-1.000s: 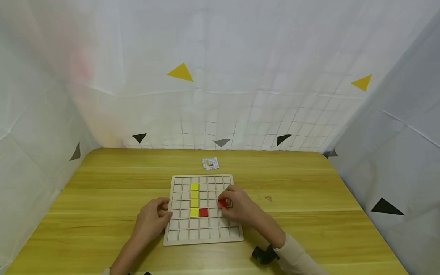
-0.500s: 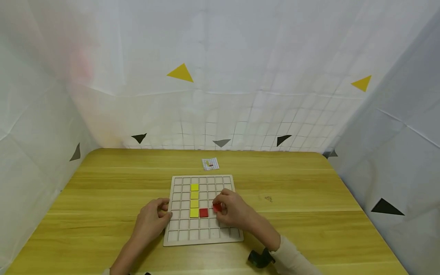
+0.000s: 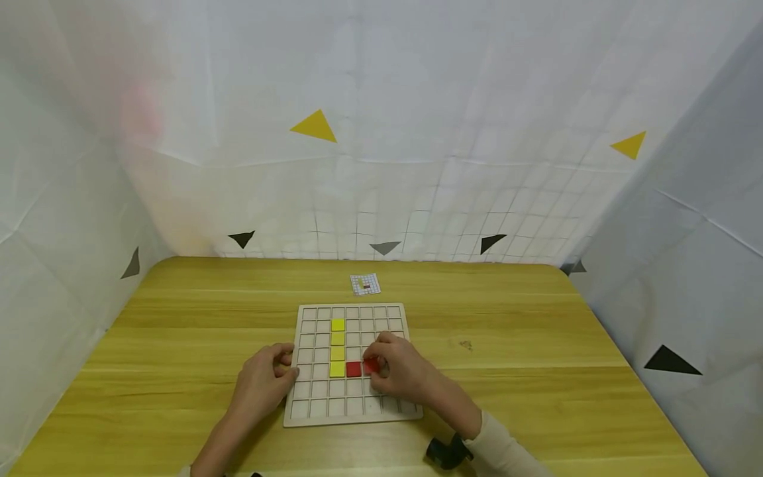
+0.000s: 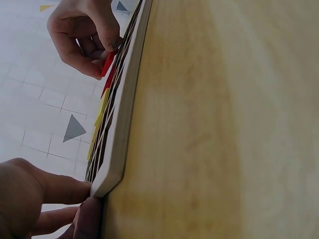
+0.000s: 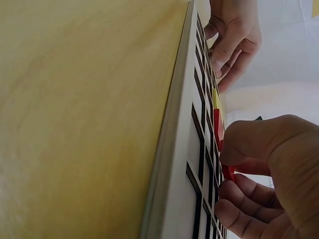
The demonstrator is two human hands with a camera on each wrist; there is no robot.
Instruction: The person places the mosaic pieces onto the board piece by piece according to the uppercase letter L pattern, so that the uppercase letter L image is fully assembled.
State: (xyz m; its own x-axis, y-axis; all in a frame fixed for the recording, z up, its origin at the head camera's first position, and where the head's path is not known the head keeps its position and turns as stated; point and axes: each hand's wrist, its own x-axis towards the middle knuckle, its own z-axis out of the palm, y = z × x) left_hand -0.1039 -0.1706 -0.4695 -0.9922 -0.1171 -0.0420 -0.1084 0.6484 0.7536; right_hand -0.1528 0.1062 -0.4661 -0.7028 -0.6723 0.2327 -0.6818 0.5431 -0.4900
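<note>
A wooden grid board (image 3: 336, 419) lies on the table. Down one column, several yellow square tiles (image 3: 337, 338) form a line, and a red tile (image 3: 354, 370) sits right of the lowest one. My right hand (image 3: 401, 368) pinches a second red tile (image 3: 371, 365) between thumb and fingers, beside the first; in the left wrist view this held tile (image 4: 107, 64) is tilted at the board's surface. My left hand (image 3: 263, 379) holds the board's left edge, and the left wrist view has its thumb and finger (image 4: 70, 188) on either side of the rim.
Behind the board lies a small card (image 3: 365, 284) printed with a grid and coloured squares. A black object (image 3: 447, 453) is at my right wrist by the sleeve. White sheets (image 3: 381, 165) with yellow, black and grey triangles stand around the wooden table (image 3: 512, 318).
My right hand has moved left and slightly toward me with the red tile, from the board's right side to next to the other red tile. My left hand stays put.
</note>
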